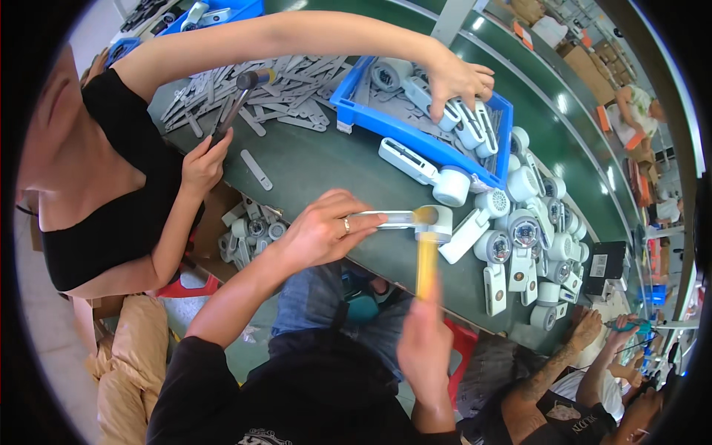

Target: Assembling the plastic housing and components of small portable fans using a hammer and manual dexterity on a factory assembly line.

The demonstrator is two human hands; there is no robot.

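My left hand grips the handle of a white handheld fan, keeping it level above the table's near edge. The fan's round head points to the right. In my right hand is a hammer with a yellow handle, its shaft smeared by motion. The hammer head is over the fan's neck, where handle meets head; whether they touch I cannot tell. Just beyond lies another white fan, beside the blue bin.
At the left a co-worker holds a hammer and reaches over the blue bin of fans. Grey strips are heaped behind. Many white fans pile up at right. Near the right edge, another person's hand holds a teal power screwdriver.
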